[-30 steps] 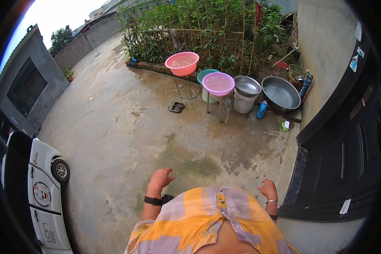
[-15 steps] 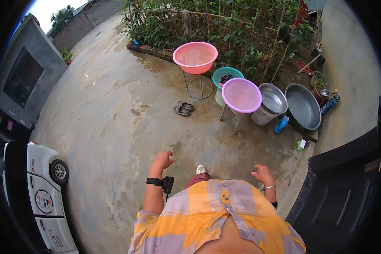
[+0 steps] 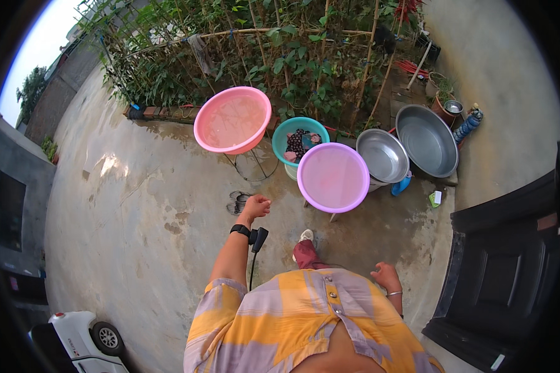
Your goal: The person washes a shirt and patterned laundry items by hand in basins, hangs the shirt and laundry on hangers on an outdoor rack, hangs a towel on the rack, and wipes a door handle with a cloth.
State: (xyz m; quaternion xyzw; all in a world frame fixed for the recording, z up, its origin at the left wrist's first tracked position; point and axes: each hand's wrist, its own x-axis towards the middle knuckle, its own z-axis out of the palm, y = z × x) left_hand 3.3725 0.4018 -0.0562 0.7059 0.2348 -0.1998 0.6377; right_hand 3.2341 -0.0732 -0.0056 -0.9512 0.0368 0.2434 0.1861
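Purple basin, with its round mouth facing up, just ahead of us.
The purple basin (image 3: 301,181) stands on legs (image 3: 334,217) over the wet floor (image 3: 162,248), between the teal basin (image 3: 280,140) on its left and the silver bowl (image 3: 382,156) on its right. It is round like a plate, so we can pick out no long side; its rim looks about level, and what looks like water is inside. We hold our left hand (image 3: 257,206) out low and to the left of the basin, near the dark slippers (image 3: 235,204), fingers loosely curled and free. Our right hand (image 3: 386,276) is lower in view, well apart from the basin, fingers softly bent and free too. Our white shoe (image 3: 307,235) is between our hands.
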